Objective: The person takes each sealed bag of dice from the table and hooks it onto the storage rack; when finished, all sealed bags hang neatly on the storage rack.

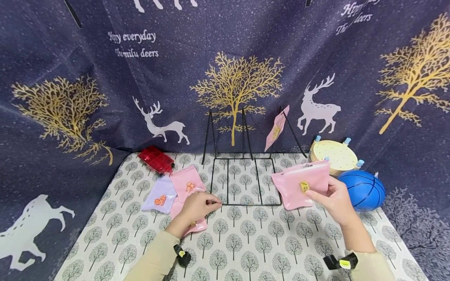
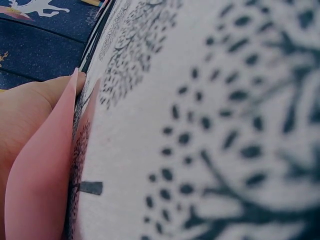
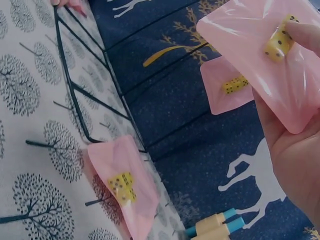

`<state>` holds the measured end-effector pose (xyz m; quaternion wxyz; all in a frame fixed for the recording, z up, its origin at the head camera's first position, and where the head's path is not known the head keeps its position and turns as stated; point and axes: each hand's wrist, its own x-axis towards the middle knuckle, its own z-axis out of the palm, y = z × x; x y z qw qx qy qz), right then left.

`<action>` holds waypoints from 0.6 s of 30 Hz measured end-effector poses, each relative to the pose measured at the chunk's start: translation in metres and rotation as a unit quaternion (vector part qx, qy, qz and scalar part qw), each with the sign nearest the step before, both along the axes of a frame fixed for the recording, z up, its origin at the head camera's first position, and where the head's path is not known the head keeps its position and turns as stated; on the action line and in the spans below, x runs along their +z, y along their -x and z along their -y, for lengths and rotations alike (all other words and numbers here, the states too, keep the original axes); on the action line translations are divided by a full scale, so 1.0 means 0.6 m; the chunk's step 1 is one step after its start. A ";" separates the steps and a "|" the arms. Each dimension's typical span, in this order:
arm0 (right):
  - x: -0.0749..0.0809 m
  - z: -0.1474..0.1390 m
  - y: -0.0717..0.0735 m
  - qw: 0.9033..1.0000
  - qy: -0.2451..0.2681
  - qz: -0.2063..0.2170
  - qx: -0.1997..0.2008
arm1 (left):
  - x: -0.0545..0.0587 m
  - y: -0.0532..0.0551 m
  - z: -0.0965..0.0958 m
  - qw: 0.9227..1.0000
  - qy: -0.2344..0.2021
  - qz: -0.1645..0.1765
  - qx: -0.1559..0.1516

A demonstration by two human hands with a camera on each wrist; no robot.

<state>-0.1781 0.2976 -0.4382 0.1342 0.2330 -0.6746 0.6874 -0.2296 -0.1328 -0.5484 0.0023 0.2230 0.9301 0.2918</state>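
My right hand (image 1: 339, 201) pinches a pink zip bag (image 1: 290, 181) with yellow dice in it, the thumb on the dice. Another pink bag with yellow dice (image 3: 122, 187) lies on the cloth below, in the right wrist view. My left hand (image 1: 197, 207) pinches the front left corner of a black wire rack (image 1: 251, 205). Under that wrist is a pink bag with yellow dice (image 1: 199, 226), partly hidden. A third pink bag with yellow dice (image 1: 277, 128) hangs on the rack's right upright arm.
Left of the rack lie a pink bag with orange dice (image 1: 184, 177) and a purple bag with orange dice (image 1: 159, 189). Behind them is a red shiny item (image 1: 156, 159). At right stand a cream round piece with blue-tipped pegs (image 1: 335, 154) and a blue ball (image 1: 362, 190). A dark curtain (image 1: 225, 35) hangs behind.
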 end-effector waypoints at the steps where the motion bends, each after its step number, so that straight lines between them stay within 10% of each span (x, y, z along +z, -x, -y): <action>1: 0.000 0.001 0.000 1.000 0.010 -0.003 -0.002 | 0.000 0.000 0.000 1.000 0.000 0.001 0.000; 18: 0.014 0.024 0.009 0.998 0.047 -0.010 -0.050 | 0.001 -0.001 -0.002 1.000 -0.005 0.002 0.003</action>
